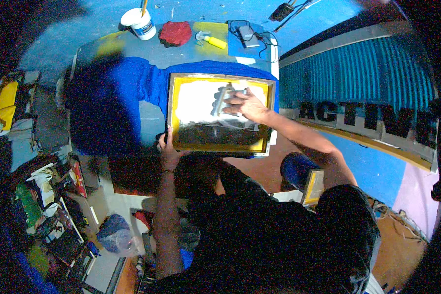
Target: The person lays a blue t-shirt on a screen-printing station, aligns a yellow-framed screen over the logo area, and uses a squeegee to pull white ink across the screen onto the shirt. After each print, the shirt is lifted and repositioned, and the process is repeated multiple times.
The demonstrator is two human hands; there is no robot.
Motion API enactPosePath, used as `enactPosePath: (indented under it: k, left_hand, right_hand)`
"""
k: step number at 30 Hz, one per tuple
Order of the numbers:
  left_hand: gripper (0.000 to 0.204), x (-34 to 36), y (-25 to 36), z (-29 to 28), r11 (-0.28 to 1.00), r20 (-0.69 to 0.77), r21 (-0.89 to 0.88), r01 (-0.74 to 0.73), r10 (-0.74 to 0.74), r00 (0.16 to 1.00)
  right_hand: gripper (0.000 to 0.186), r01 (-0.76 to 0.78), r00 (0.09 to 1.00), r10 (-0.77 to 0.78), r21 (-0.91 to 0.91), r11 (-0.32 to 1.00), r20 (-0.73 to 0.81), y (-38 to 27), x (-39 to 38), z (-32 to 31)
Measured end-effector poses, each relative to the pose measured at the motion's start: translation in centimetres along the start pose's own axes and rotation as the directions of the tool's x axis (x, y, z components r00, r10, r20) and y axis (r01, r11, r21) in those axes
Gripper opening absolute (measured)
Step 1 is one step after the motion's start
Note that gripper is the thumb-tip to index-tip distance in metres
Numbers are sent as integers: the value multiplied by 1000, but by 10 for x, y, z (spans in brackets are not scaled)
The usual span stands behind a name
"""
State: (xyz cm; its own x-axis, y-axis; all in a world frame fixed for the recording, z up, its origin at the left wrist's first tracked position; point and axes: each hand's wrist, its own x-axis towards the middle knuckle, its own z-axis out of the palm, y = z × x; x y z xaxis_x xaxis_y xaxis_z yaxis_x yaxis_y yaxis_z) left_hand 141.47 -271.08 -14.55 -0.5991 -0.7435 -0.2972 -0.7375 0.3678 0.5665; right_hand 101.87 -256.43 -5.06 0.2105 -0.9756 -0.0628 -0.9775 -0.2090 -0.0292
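Observation:
A screen-printing frame (268, 108) with yellow border and white paste over much of its mesh lies on blue fabric (108, 112) spread on a board. The mesh's lower part is dark. My right hand (245, 105) grips a pale metallic scraper (221, 98) on the white area, fingers wrapped over it. My left hand (167, 147) holds the frame's lower left side, fingers curled at its edge.
Behind lie a white bucket (143, 28), red cloth (174, 34), yellow spray bottle (215, 42) and corded device (247, 38). A large lettered panel (357, 68) stands right, another frame (312, 187) below it. Clutter (49, 196) fills the lower left; a stool (294, 164) sits beneath.

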Motion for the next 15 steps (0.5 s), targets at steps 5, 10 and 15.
enactPosePath:
  k: [5,10,15]
  left_hand:
    - [149,0,0,1,993,-7,114,-13,14,1000]
    - [150,-1,0,3,996,-65,78,-52,57,996]
    - [151,0,-1,5,1000,-36,15,-27,27,999]
  right_hand:
    - [43,119,986,-131,-114,986,-99,-38,92,17]
    - [42,119,981,-100,-107,987,168,-58,136,32]
    - [34,110,992,-107,-35,993,73,-50,127,39]
